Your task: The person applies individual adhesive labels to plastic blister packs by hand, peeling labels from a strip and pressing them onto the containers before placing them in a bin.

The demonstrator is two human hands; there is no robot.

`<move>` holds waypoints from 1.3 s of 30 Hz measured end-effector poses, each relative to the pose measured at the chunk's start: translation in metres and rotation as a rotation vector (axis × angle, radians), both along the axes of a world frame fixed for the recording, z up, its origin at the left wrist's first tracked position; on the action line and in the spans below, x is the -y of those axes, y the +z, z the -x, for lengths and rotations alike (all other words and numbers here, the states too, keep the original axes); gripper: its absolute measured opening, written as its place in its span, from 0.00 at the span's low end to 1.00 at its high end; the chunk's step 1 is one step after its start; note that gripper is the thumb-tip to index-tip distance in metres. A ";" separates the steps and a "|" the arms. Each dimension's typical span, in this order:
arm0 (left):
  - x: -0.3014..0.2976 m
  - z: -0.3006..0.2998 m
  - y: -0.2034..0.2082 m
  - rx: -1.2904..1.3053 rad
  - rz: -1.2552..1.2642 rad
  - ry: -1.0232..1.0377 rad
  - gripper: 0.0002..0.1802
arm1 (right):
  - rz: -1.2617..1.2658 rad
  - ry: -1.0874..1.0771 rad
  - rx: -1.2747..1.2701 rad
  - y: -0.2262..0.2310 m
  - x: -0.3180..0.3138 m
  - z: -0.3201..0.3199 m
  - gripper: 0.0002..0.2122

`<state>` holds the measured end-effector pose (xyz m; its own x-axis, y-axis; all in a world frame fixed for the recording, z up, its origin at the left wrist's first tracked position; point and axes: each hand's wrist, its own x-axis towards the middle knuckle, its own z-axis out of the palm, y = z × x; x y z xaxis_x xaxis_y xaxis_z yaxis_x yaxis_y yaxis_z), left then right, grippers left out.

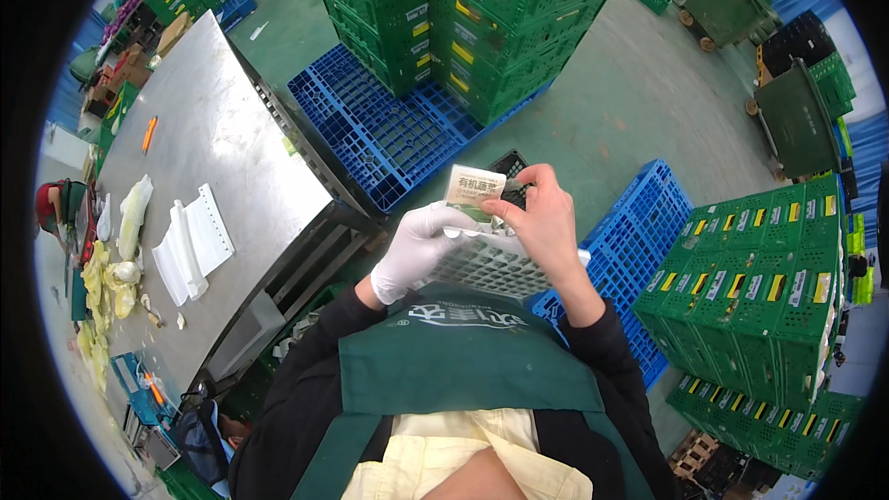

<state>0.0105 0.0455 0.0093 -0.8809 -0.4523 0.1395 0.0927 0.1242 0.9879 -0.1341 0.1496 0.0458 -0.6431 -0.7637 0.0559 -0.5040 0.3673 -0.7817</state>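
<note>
In front of my apron, both hands meet over a white perforated plastic basket (491,264). My left hand (421,245), in a white glove, is closed at the basket's far left rim. Its thumb lies against the lower left of a small printed card or label (470,183), pale with a green lower part. My right hand (542,218) is bare and pinches the card's right lower edge between thumb and fingers. Whether the card is a single piece or a stack cannot be made out. What lies inside the basket is mostly hidden.
A metal table (231,130) on my left bears a white ridged sheet (193,245), yellowish scraps (116,282) and an orange cutter (149,134). Stacked green crates (519,18) stand on a blue pallet (370,130) ahead. More crates (741,268) and another blue pallet (639,231) are on my right.
</note>
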 end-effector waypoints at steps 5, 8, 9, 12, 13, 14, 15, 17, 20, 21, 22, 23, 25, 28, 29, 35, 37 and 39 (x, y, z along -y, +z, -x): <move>0.003 0.003 0.009 -0.056 -0.057 -0.006 0.10 | 0.249 0.077 0.407 -0.004 -0.002 0.014 0.07; 0.006 0.001 0.006 -0.026 -0.146 0.065 0.06 | 0.232 -0.017 0.291 0.009 -0.007 0.017 0.04; 0.005 0.001 0.006 -0.028 -0.170 0.058 0.06 | 0.277 0.031 0.325 0.008 -0.008 0.014 0.04; -0.001 0.003 0.008 -0.034 -0.160 0.035 0.06 | 0.243 0.180 0.209 0.005 -0.003 -0.001 0.05; -0.004 0.003 0.007 -0.036 -0.102 0.029 0.06 | 0.214 0.143 0.083 -0.002 -0.001 -0.005 0.07; -0.005 0.002 0.007 -0.037 -0.042 0.030 0.06 | 0.186 0.113 -0.043 -0.006 0.002 -0.006 0.10; -0.004 0.002 -0.001 -0.044 -0.073 0.043 0.06 | 0.140 0.022 -0.103 -0.005 0.002 -0.006 0.11; -0.003 0.000 0.001 -0.045 -0.013 0.039 0.06 | 0.048 -0.159 -0.223 0.001 0.003 -0.003 0.13; -0.001 0.000 0.004 -0.056 0.089 -0.004 0.05 | 0.123 0.178 0.312 -0.004 -0.004 0.019 0.12; -0.001 0.001 0.004 -0.063 0.125 -0.028 0.05 | 0.192 0.226 0.448 -0.008 -0.002 0.015 0.10; -0.001 0.004 0.003 -0.092 0.075 -0.086 0.05 | 0.262 0.274 0.583 -0.010 0.000 0.010 0.09; 0.000 0.005 0.001 -0.120 0.028 -0.138 0.05 | 0.297 0.234 0.656 -0.002 0.001 0.010 0.08; 0.002 -0.002 -0.015 0.098 -0.177 -0.262 0.05 | 0.315 0.012 0.702 -0.005 0.004 0.033 0.07; -0.005 -0.004 -0.006 0.113 -0.238 -0.243 0.06 | 0.376 -0.124 0.557 -0.010 0.001 0.055 0.05; -0.005 -0.004 -0.009 0.081 -0.211 -0.195 0.06 | 0.388 -0.079 0.483 -0.007 -0.003 0.051 0.05; -0.007 -0.001 0.004 0.046 -0.097 -0.134 0.08 | 0.381 0.137 0.047 -0.012 0.002 0.007 0.17; -0.008 -0.004 0.000 0.024 -0.070 -0.120 0.08 | 0.290 -0.069 0.100 -0.010 0.001 0.011 0.16; -0.007 -0.004 -0.004 0.001 -0.028 -0.080 0.08 | 0.134 -0.169 0.118 0.000 -0.006 0.016 0.12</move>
